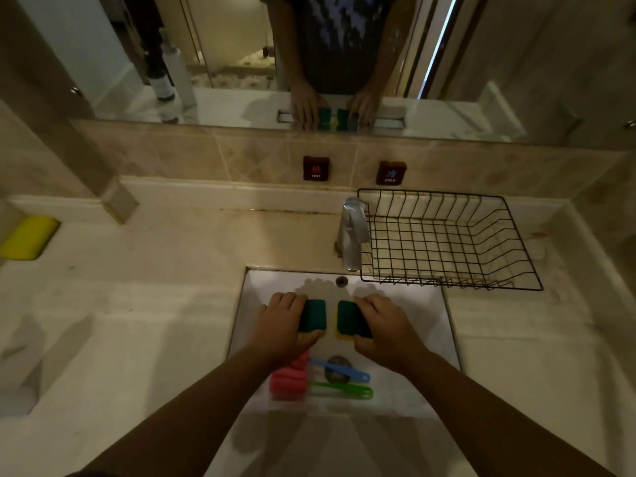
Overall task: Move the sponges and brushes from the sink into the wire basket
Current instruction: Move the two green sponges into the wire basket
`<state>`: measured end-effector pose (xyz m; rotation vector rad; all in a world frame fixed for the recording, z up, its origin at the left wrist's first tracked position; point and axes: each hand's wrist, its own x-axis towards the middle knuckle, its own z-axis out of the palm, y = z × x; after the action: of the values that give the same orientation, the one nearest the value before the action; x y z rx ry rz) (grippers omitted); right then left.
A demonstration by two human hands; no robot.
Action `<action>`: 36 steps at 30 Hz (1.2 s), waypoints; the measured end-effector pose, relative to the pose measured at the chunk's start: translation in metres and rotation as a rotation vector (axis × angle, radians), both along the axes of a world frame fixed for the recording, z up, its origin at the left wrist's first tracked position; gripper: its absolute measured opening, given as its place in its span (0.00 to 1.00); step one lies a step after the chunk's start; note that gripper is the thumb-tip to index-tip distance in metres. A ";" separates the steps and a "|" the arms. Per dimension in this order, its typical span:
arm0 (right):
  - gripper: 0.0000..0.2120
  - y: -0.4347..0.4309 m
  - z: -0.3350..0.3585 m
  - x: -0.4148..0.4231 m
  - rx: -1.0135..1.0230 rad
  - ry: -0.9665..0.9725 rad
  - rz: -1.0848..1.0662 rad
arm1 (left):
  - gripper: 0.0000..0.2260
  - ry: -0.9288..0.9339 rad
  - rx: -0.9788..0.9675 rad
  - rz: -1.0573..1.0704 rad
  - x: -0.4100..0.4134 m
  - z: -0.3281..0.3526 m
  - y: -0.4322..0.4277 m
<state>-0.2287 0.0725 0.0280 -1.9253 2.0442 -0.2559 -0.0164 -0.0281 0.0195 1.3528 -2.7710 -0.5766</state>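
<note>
Inside the white sink, my left hand grips a green-and-yellow sponge and my right hand grips a second green-and-yellow sponge. Whether the two sponges are lifted or resting on the sink floor I cannot tell. Nearer to me in the sink lie a pink sponge, partly under my left wrist, a blue brush and a green brush. The black wire basket stands with nothing in it on the counter, behind the sink to the right.
A chrome tap rises between the sink and the basket's left side. A yellow soap-like block lies at the far left of the counter. Hot and cold signs are on the tiled wall below a mirror; bottles stand back left.
</note>
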 end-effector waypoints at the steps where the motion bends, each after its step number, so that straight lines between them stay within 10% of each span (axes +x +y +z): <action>1: 0.35 0.001 0.003 -0.002 -0.006 0.008 0.001 | 0.33 0.003 -0.008 0.000 0.000 0.003 0.001; 36: 0.31 0.008 0.042 -0.194 -0.154 0.022 -0.054 | 0.33 0.212 -0.129 -0.129 -0.188 0.048 0.013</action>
<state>-0.4226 0.0801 0.0700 -1.9703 2.1496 -0.4181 -0.2046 -0.0151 0.0679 1.0301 -2.6834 -0.5021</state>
